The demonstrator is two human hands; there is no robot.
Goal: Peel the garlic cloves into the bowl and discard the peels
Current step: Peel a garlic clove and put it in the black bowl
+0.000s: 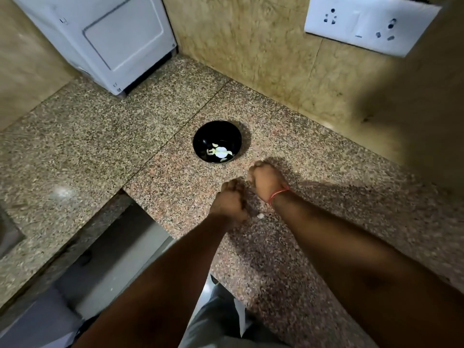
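The counter (pixel 100 146) is speckled granite in pink, grey and black, polished, with a soft sheen at the left and a thin dark seam running across it. The bowl (pixel 200 140) is black and glossy, likely glazed ceramic or plastic, and catches small highlights on its inner wall. The garlic (pixel 221 151) inside looks pale and smooth. The wall (pixel 251 46) is mottled tan stone tile, semi-gloss. The appliance (pixel 113 33) has a white, smooth, matt casing. The socket plate (pixel 364 23) is smooth white plastic. A red thread (pixel 277 194) of cloth circles the right wrist.
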